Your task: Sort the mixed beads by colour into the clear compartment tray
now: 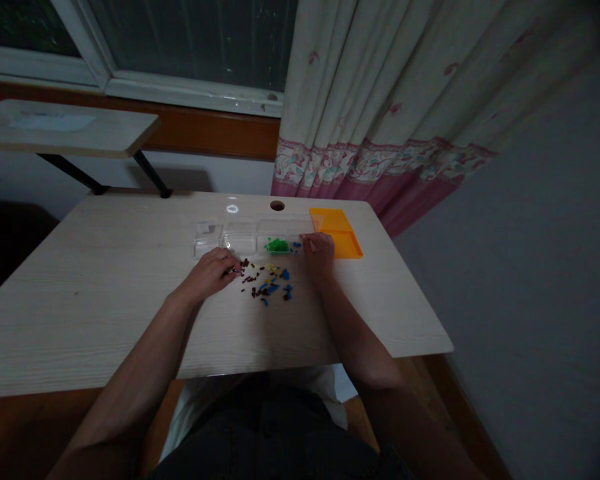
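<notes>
Small coloured pieces (271, 289) lie just before the clear tray (240, 241); left hand (213, 271) at its near edge, right hand (320, 255) at its right end, both curled, though whether either grip holds anything I can't tell.

Home room with floral curtain (353, 87)

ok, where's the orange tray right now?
Head view, right side of the table: the orange tray lies toward the back corner, its left edge partly hidden by the right hand.

Free room across near desk (260, 340); loose pieces (270, 289), clear tray (241, 237) obstruct beyond.
</notes>
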The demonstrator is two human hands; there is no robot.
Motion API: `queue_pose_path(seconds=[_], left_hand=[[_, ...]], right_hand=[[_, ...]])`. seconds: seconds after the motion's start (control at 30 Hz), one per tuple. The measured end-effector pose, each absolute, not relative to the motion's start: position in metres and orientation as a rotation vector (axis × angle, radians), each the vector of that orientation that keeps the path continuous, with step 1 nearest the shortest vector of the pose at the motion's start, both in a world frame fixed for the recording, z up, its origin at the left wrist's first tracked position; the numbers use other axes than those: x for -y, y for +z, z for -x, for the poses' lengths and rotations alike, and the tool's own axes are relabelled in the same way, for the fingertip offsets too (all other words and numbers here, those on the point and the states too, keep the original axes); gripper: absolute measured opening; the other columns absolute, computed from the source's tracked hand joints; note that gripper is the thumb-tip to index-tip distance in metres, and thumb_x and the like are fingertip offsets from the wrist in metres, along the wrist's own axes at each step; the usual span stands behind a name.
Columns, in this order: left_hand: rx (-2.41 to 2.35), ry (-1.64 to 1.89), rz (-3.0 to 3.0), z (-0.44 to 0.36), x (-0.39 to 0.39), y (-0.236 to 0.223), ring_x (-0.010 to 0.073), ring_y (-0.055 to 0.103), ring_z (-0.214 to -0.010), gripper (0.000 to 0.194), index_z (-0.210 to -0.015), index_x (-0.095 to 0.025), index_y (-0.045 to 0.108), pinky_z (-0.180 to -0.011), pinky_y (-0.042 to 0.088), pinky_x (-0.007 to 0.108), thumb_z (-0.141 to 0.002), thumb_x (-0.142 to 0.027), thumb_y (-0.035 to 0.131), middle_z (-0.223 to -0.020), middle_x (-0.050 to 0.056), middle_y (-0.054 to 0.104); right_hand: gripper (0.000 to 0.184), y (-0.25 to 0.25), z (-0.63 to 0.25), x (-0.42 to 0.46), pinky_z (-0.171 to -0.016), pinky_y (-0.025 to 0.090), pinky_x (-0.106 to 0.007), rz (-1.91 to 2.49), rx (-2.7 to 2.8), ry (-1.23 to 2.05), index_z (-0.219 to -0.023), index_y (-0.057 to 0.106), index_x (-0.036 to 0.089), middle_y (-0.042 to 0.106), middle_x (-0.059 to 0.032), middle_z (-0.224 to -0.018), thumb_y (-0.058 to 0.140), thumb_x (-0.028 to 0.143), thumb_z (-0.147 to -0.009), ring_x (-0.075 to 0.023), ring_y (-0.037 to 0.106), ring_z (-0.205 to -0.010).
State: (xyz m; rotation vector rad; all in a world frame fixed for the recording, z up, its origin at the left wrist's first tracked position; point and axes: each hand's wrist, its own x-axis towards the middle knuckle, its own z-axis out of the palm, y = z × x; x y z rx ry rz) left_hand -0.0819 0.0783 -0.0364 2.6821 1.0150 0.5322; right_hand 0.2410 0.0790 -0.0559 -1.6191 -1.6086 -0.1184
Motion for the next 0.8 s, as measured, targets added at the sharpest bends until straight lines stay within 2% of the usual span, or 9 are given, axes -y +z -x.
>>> queue_pose_path(seconds=[0.47,0.67,0.8], left_hand=[[-1.036,0.53,-2.674,0.068,-0.074,-0.038,0.024,0.056,-0.09,0.023,-0.091,-0.018,0.064,-0.087,0.045,0.039,-0.095,-0.035,0.05,-0.092,0.009,0.062],[-1.041,0.602,-2.638,0.067,-0.073,-0.038,0.023,0.056,-0.092,0.026,-0.091,-0.018,0.062,-0.091,0.043,0.039,-0.098,-0.038,0.047,-0.093,0.008,0.063],[-1.06,0.687,-2.599,0.065,-0.072,-0.037,0.0221,0.056,-0.088,0.027,-0.092,-0.018,0.061,-0.088,0.044,0.038,-0.098,-0.039,0.046,-0.087,0.007,0.06]], right_hand=[[0.032,-0.055,-0.241,-0.079,-0.088,0.043,-0.036,1.609,1.633,-0.101,-0.091,0.076,0.019,0.074,-0.0072,-0.092,0.049,0.036,-0.097,-0.0206,0.062,-0.089],[0.035,-0.051,-0.239,-0.077,-0.089,0.043,-0.036,1.621,1.627,-0.086,-0.091,0.076,0.019,0.074,-0.0076,-0.091,0.048,0.038,-0.098,-0.0204,0.062,-0.09],[0.034,-0.049,-0.237,-0.075,-0.091,0.043,-0.036,1.615,1.636,-0.066,-0.094,0.076,0.019,0.074,-0.0074,-0.093,0.047,0.037,-0.098,-0.0201,0.062,-0.091]])
